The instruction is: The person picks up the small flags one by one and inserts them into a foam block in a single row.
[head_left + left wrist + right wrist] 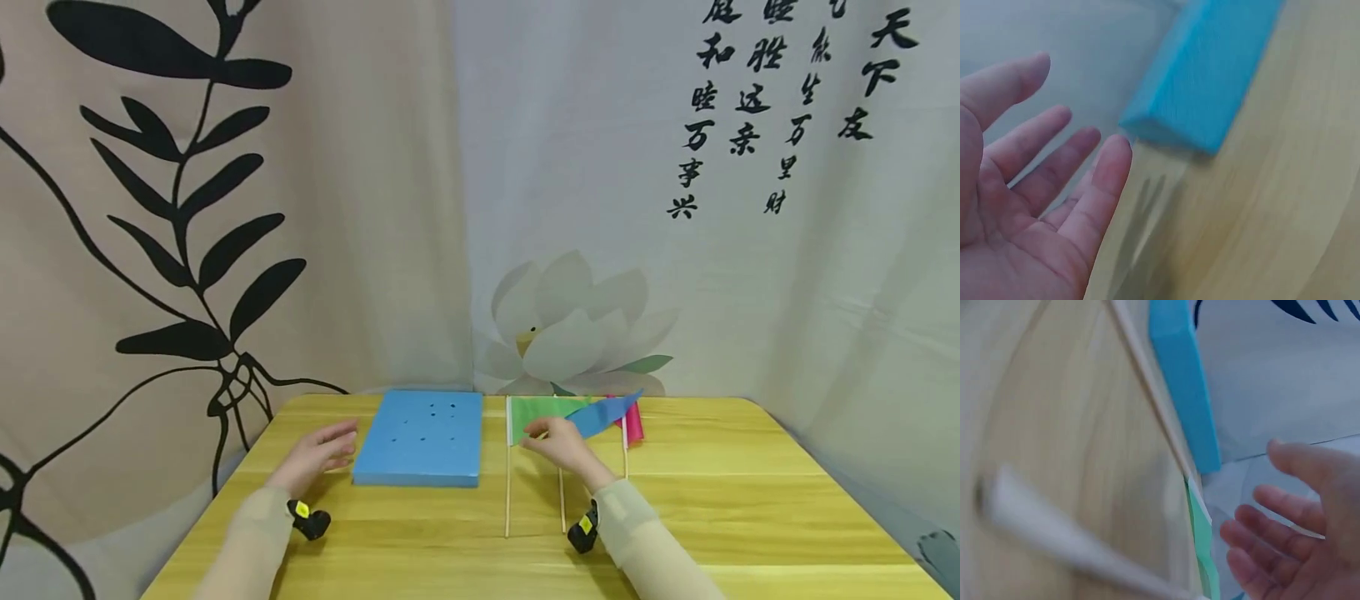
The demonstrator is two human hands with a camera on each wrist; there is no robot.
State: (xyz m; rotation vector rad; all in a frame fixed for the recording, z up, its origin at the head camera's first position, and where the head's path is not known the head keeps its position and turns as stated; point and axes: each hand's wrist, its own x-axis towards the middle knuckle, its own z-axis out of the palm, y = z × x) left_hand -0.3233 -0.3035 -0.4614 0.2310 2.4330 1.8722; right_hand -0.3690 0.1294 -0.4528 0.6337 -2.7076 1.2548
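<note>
My left hand (318,454) hovers just left of a blue foam block (420,437) with several small holes in its top. In the left wrist view its fingers are spread and relaxed, close to a corner of the block, with nothing in them. My right hand (561,442) is over several small flags on sticks. Under and beside it lie a green flag (536,410), a blue flag (602,416) and a pink flag (634,422). The right wrist view shows loosely bent, bare fingers near the green flag (1202,544), and a blurred stick (1072,534) close to the camera.
Everything lies on a wooden table (750,500). Behind its far edge hangs a curtain (375,208) printed with leaves, a lotus and writing. A black wrist camera (309,521) is strapped to the left wrist and another camera (583,529) to the right.
</note>
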